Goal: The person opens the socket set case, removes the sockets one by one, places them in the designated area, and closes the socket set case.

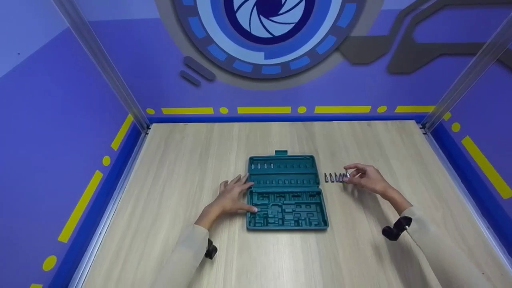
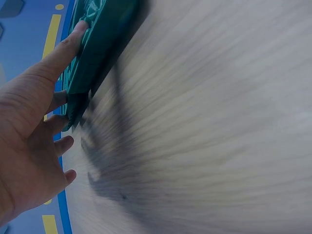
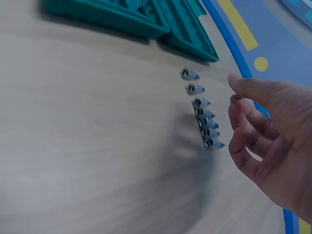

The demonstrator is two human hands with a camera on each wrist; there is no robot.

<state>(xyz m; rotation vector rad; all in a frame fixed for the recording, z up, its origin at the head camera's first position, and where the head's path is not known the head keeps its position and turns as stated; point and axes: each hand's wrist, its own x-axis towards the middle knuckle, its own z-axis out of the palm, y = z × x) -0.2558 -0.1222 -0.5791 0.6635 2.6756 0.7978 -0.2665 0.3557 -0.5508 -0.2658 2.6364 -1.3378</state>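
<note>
Running up to a blue printed wall (image 1: 132, 68), the desk (image 1: 192, 152) extends well past the open green case (image 1: 284, 186) on both sides and behind it. The left hand (image 1: 232, 198) rests against the case's left edge, fingers spread and nearly straight, thumb on the rim. Right of the case, the right hand (image 1: 368, 179) pinches a small metal bit (image 1: 347, 173) between thumb and forefinger. Seven loose bits (image 3: 208, 124) line up near the case's right edge, five close together; four more bits (image 1: 265, 165) sit in its far row.
</note>
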